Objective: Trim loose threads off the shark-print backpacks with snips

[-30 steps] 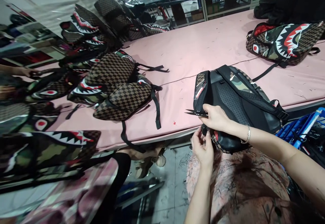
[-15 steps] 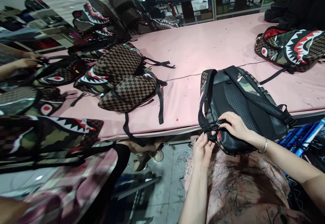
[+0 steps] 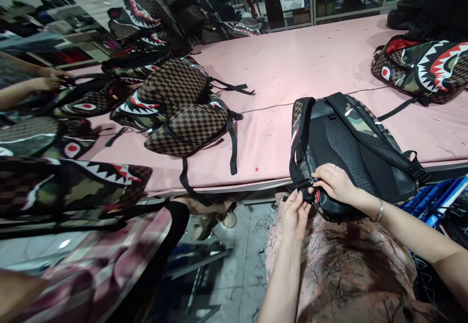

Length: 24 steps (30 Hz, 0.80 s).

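Observation:
A backpack point(image 3: 340, 142) lies with its black padded back facing up at the table's front edge, its shoulder straps on top. Near its lower left corner, my left hand point(image 3: 295, 211) pinches the black strap end point(image 3: 307, 195) from below. Just above it, my right hand point(image 3: 334, 181) has its fingers closed on the strap's black buckle point(image 3: 306, 182), its wrist over the bag's lower part. The two hands are close together, and the fingertips partly hide the buckle.
Checkered backpacks point(image 3: 193, 128) are piled on the pink table point(image 3: 285, 64) to the left, where another person's hands point(image 3: 51, 80) hold a bag. A shark-mouth backpack point(image 3: 427, 71) lies at the right. A co-worker's plaid garment point(image 3: 109, 264) is at lower left.
The view has shifted slightly, so the bags appear a little further right. Both my hands stay at the buckle, with the strap and buckle tilted slightly differently.

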Each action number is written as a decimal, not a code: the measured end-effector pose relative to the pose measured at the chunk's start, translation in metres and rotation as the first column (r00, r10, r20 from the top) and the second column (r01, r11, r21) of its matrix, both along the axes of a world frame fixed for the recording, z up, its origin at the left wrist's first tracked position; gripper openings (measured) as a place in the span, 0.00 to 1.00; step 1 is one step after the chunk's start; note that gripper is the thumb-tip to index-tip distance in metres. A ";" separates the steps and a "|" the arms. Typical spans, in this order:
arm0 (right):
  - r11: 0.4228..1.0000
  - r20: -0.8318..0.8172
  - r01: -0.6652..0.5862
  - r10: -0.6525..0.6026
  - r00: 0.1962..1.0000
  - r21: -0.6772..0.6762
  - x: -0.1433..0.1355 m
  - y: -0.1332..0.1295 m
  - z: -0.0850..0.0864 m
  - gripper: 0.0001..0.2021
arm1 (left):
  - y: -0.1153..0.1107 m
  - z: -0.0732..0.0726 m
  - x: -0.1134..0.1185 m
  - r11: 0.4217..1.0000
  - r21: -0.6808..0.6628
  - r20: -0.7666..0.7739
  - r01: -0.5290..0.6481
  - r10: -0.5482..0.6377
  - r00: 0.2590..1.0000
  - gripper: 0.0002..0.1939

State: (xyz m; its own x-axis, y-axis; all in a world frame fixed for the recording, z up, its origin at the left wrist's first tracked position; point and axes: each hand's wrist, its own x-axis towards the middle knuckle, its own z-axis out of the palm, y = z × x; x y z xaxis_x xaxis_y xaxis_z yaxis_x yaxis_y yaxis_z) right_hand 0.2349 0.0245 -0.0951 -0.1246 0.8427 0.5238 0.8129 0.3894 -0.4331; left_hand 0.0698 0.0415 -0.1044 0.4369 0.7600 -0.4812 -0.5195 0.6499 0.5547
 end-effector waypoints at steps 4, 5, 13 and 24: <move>1.000 0.064 0.014 -0.014 0.998 0.000 -0.006 0.001 0.006 0.08 | -0.002 0.002 0.003 1.000 0.011 -0.017 -0.024 0.024 1.000 0.12; 1.000 0.082 0.019 -0.019 0.996 -0.001 -0.007 0.002 0.006 0.08 | -0.003 0.003 0.003 1.000 0.010 -0.020 -0.027 0.027 0.999 0.12; 0.994 -0.248 0.084 -0.099 0.964 -0.071 -0.013 -0.002 0.011 0.06 | -0.004 0.000 0.001 0.998 0.053 -0.059 -0.046 0.049 0.997 0.13; 0.839 -0.794 -0.262 -0.283 0.538 -0.477 -0.037 0.041 0.005 0.16 | -0.033 -0.010 -0.002 0.868 0.457 -0.489 0.194 0.063 0.870 0.16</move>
State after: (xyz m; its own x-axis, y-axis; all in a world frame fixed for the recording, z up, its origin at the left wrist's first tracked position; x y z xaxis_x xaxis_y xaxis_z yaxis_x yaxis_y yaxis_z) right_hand 0.1977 0.0653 -0.0896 0.1321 0.9856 -0.1055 -0.0120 -0.1048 -0.9944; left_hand 0.0679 0.0082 -0.1141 0.3093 0.9244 -0.2234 -0.0749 0.2579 0.9633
